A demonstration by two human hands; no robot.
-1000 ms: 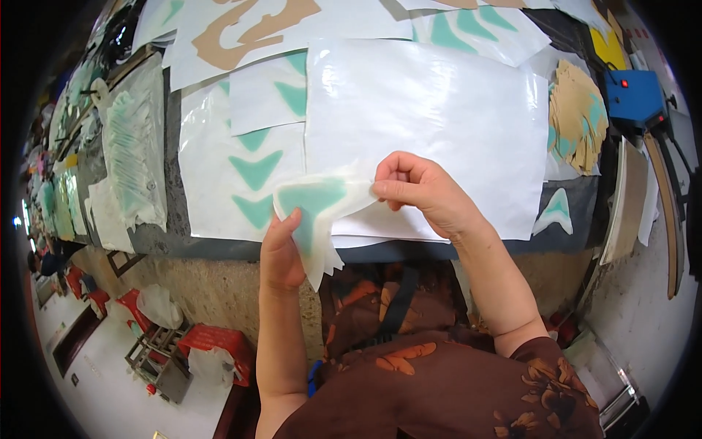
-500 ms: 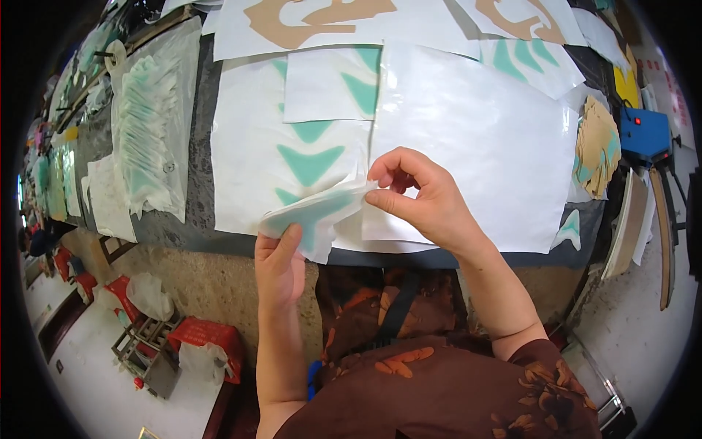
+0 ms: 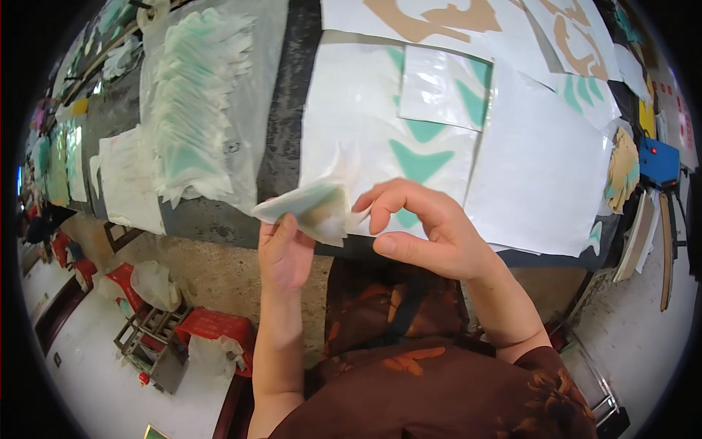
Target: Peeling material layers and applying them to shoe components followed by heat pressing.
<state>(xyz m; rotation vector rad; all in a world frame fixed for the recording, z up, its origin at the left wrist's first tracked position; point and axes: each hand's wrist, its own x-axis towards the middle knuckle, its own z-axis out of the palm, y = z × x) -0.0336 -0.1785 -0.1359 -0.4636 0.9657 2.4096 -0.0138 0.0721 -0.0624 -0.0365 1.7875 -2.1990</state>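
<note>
My left hand [image 3: 287, 254] pinches a thin white sheet piece with a green shape inside [image 3: 311, 205], thumb on top, above the table's front edge. The piece is tilted and partly smeared by motion. At its right edge is my right hand [image 3: 442, 233], thumb and curled forefinger apart; whether its far fingertips touch the sheet is unclear. Just beyond lies a large white sheet [image 3: 336, 102] bearing a green boomerang-like shape [image 3: 420, 161]. A row of overlapping similar green-and-white pieces [image 3: 201, 95] lies on clear plastic to the left.
Another white sheet [image 3: 541, 175] covers the table's right side, with brown cut-out patterns [image 3: 468, 20] at the back. A blue box [image 3: 659, 162] stands far right. Below the table at left are a stool [image 3: 157, 362] and a red container [image 3: 212, 325].
The view has swung left. My left hand has carried the held piece toward the row of pieces, while my right thumb and forefinger have parted and released its edge.
</note>
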